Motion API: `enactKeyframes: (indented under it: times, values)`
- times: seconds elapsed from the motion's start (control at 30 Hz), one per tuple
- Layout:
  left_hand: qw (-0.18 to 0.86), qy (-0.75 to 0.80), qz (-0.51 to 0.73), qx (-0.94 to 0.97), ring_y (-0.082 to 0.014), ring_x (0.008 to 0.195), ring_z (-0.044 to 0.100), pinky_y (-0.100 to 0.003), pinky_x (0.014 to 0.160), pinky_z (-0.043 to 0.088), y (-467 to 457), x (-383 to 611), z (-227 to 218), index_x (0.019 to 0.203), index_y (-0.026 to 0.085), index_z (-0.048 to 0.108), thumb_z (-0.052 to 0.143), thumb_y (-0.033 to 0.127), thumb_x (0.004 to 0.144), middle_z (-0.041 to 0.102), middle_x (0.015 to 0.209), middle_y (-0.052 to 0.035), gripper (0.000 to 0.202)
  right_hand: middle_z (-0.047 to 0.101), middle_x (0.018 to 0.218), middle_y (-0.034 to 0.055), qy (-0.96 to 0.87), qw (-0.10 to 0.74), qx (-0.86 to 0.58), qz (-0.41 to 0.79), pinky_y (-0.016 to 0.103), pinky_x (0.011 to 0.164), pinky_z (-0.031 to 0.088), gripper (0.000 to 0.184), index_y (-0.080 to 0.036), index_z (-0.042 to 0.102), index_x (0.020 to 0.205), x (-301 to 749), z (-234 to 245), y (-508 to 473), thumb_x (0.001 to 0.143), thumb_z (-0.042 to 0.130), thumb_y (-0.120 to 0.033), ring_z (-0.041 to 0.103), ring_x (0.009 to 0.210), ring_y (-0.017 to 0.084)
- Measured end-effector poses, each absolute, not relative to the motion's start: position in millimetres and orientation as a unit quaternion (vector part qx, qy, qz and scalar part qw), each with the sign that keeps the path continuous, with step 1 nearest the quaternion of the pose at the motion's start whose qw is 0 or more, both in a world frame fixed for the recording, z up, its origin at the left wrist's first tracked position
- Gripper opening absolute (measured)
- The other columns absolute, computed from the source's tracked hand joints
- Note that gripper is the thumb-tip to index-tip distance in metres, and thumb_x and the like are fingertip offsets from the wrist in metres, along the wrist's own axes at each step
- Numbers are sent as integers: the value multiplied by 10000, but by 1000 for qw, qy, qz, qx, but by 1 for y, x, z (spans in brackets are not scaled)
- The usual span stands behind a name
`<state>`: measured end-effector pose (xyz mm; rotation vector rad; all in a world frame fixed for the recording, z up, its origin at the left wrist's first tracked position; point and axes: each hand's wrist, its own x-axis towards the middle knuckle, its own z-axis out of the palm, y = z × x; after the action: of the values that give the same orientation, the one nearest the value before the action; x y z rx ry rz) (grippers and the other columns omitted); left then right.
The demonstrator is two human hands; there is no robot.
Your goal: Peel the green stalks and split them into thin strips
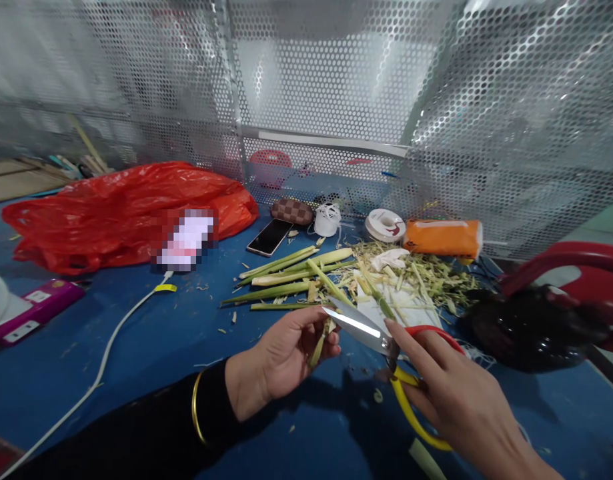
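In my left hand [286, 353] a short piece of pale green plant stalk [317, 348] is pinched between thumb and fingers. My right hand [451, 373] grips a pair of scissors [361, 327] with yellow and red handles. Their blades point left, the tips reaching the upper end of the piece beside my left thumb. Just beyond both hands lie several cut green stalks [281, 291]. Right of them is a heap of thin green trimmings [436, 277], partly on white paper [406, 307].
On the blue table [151, 360] stand a red plastic bag [111, 207], a charging phone [189, 240], a dark phone [269, 237], a white spool [385, 225], an orange pack [443, 239] and a black bag [536, 327]. A purple power strip [36, 310] is left. Perforated metal panels [331, 80] rise behind.
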<state>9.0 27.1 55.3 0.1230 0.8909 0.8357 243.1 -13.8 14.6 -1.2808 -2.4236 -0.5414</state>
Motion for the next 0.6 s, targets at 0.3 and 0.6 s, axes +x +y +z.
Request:
enactKeyframes:
  times: [0.3, 0.6]
  values:
    - [826, 404, 389, 62, -102, 431, 574, -201, 471, 528, 28, 8, 54, 619, 84, 623, 528, 97, 822, 590, 505, -39, 225, 606, 885, 104, -853, 172, -445, -211, 300, 488, 522, 480, -152, 406, 1396, 242, 13, -14, 976, 279, -345, 615, 664, 212]
    - [832, 397, 384, 52, -104, 433, 577, -207, 473, 536, 30, 6, 52, 644, 89, 603, 517, 99, 833, 588, 512, -38, 207, 613, 882, 106, -858, 175, -437, -208, 300, 485, 531, 485, -135, 379, 1413, 241, 16, -14, 975, 286, -318, 615, 638, 203]
